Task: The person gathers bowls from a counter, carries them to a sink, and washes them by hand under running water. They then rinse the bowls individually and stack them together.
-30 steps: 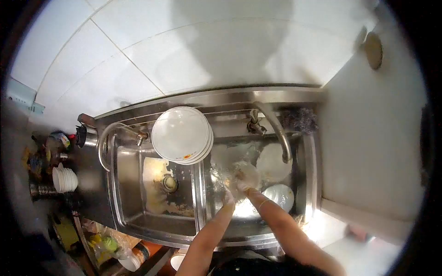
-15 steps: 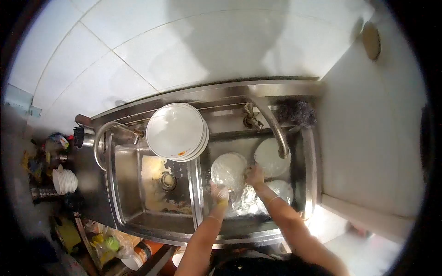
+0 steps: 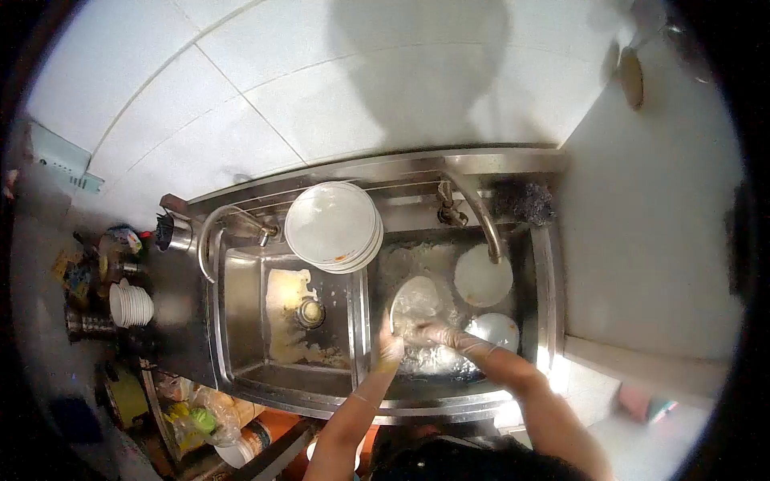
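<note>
My left hand (image 3: 390,345) is closed on the near left rim of a white plate (image 3: 417,295), which is tilted in the water of the right basin. My right hand (image 3: 441,333) lies against the near part of this plate, its fingers curled; whatever they hold is hidden by glare and water. Both hands appear to wear thin clear gloves. To the right in the same basin, one white plate (image 3: 484,276) rests beneath the faucet spout and another white plate (image 3: 494,330) lies nearer to me.
A stack of white plates (image 3: 331,223) stands on the divider's back end. The left basin (image 3: 245,321) has pale residue around its drain. Curved faucets (image 3: 481,210) rise behind. Dark scouring mesh (image 3: 523,200) sits at the back right corner. White cups (image 3: 131,305) are stacked far left.
The plate in my left hand has moved nearer and tilted more. My right hand has moved toward me, onto the plate's near part. The view has shifted slightly.
</note>
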A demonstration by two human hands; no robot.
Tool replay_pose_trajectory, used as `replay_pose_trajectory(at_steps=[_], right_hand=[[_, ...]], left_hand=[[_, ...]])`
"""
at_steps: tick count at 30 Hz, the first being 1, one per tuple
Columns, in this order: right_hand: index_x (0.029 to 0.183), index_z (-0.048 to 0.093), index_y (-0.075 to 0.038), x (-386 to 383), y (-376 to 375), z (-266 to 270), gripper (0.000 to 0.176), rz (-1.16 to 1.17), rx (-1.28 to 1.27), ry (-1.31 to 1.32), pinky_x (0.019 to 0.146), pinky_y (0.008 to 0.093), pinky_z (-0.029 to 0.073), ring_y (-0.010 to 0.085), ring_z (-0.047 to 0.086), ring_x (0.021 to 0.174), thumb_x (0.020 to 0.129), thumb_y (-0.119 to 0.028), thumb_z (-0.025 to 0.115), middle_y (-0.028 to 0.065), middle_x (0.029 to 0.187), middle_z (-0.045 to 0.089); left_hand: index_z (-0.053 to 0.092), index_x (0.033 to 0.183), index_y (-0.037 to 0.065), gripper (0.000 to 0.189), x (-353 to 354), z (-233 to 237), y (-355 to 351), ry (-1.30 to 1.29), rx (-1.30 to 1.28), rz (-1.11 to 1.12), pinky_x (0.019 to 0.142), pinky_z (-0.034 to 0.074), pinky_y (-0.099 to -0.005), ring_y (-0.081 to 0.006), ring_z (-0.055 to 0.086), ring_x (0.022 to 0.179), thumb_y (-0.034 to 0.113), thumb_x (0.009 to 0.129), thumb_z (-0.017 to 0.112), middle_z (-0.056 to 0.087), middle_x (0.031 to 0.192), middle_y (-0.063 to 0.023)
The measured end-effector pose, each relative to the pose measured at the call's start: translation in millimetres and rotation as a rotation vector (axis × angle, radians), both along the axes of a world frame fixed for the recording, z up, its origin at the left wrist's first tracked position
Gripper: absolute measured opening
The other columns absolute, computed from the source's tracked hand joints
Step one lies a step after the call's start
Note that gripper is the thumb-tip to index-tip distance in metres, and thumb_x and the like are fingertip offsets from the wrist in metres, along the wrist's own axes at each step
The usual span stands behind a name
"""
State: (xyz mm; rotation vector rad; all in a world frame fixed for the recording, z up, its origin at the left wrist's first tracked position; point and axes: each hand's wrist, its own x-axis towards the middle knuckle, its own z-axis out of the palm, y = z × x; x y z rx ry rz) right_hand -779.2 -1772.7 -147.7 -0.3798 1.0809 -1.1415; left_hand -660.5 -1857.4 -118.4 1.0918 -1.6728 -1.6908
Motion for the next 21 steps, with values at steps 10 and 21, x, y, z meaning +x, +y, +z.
replay_pose_trajectory(at_steps=[10,21], right_hand=[[0.095,0.062,-0.011,-25.9,54.4,10.4,0.04,0.398,0.362,1.187,0.079,0.0402,0.042,0.0323,0.057,0.087,0.069,-0.04,0.058,0.0163,0.093,0.06],[0.096,0.056,-0.003,-35.9,-8.5,11.8,0.027,-0.446,0.171,0.966,0.07,0.0328,0.044,0.0204,0.057,0.075,0.076,-0.021,0.056,0.0105,0.083,0.06]], left_hand=[[0.051,0.113,0.008,0.047,4.9,200.6,-52.6,-0.095,-0.939,-0.027,0.089,0.04,-0.0366,-0.0335,0.045,0.107,-0.009,0.069,0.052,0.044,0.12,-0.0189],[0.036,0.118,0.0,0.046,-19.9,266.8,-169.3,0.028,0.335,0.098,0.08,0.048,-0.045,-0.0302,0.052,0.097,0.0,0.072,0.038,0.046,0.11,-0.0189]])
